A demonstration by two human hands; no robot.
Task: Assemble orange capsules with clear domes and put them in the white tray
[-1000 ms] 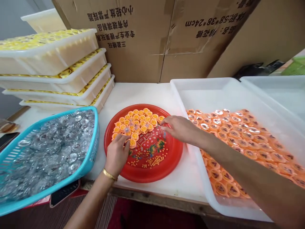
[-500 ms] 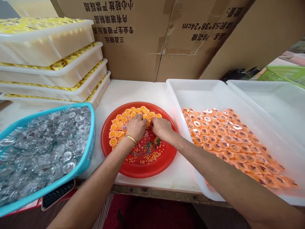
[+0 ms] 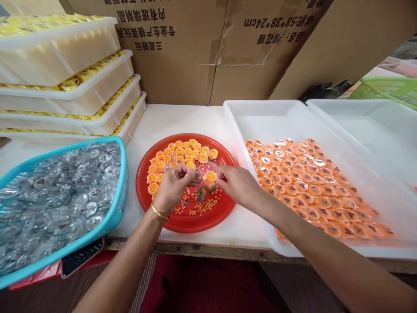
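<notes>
Over the red tray [image 3: 182, 228], my right hand [image 3: 239, 184] pinches a small orange cup [image 3: 210, 178] filled with yellow bits. Facing it, my left hand [image 3: 172, 184], with a gold bangle at the wrist, has thumb and fingers closed on a small clear lid [image 3: 197, 176], partly hidden by the fingers. A short gap separates lid and cup. Behind the hands, several filled orange cups [image 3: 187, 151] stand crowded on the tray. Loose orange beads [image 3: 203, 206] are scattered over its flowered front part.
At left, a blue basket [image 3: 122, 174] brims with clear plastic pieces. White trays [image 3: 94, 104] of yellow items are stacked behind it. A white bin [image 3: 270, 115] at right contains rows of covered orange cups [image 3: 308, 178]. Cardboard boxes [image 3: 182, 78] line the back.
My hands have drawn back from the cluster of cups toward me and moved apart. My right hand has lifted one cup out of the cluster. The view has shifted slightly.
</notes>
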